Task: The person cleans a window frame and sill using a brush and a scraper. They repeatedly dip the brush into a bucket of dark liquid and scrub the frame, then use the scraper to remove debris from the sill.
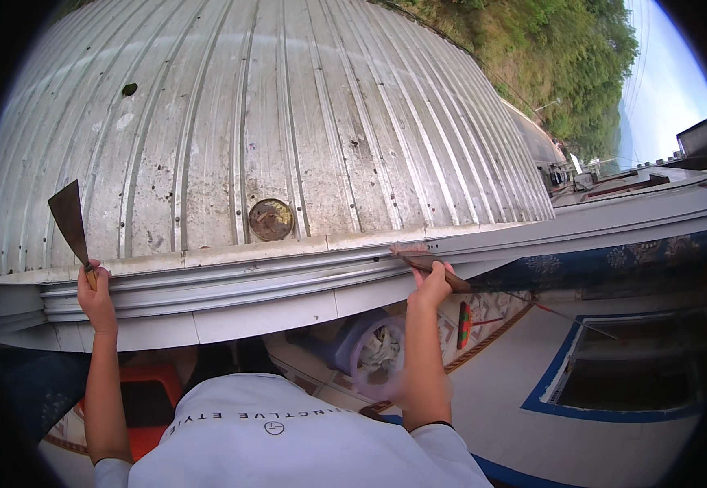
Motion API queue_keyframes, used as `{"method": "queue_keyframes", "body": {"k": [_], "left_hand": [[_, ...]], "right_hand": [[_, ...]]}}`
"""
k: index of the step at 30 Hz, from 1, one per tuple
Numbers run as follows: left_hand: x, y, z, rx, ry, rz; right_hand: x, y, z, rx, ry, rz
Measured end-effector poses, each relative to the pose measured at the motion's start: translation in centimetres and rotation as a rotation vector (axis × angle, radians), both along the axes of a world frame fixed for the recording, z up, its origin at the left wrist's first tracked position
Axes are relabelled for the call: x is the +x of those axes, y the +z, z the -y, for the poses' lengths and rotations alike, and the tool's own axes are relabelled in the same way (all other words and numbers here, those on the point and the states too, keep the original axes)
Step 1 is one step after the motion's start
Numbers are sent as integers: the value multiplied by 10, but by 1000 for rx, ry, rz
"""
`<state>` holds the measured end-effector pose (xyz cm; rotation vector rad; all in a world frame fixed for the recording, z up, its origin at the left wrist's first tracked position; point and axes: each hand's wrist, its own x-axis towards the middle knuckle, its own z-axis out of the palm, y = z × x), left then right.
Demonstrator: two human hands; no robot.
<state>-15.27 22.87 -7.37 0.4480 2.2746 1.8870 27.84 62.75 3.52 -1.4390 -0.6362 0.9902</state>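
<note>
My left hand (96,299) grips the wooden handle of a scraper (70,213), its wide dark blade pointing up over the edge of the metal roof. In my right hand (433,285) is a wooden-handled brush (430,263). Its pale bristles touch, or hover just over, the grooved window track (250,272); which of the two I cannot tell. This light metal track runs along a tiled sill (256,314) in front of me. Dark specks of dirt lie in the groove near the brush.
Beyond the sill spreads a corrugated metal roof (219,140), with a round tin (271,219) of debris by its edge. Below me are an orange-red stool (146,409), a purple bin (378,354) with crumpled waste and a red-green brush head (464,325). A blue-framed window (542,390) is at right.
</note>
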Motion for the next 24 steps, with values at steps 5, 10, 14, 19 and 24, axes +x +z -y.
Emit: {"method": "queue_keyframes", "body": {"k": [5, 10, 14, 19, 24], "left_hand": [[-10, -1, -10, -44, 15, -101], [-12, 9, -18, -153, 18, -117], [-7, 14, -20, -182, 26, -115], [-6, 17, -22, -200, 42, -222], [-6, 20, -20, -201, 41, -107]], "right_hand": [[-13, -14, -32, -56, 13, 267], [-27, -6, -43, -138, 265, 592], [-58, -6, -13, -85, 347, 564], [-100, -5, 52, -99, 481, 357], [-144, -6, 97, -144, 611, 443]]}}
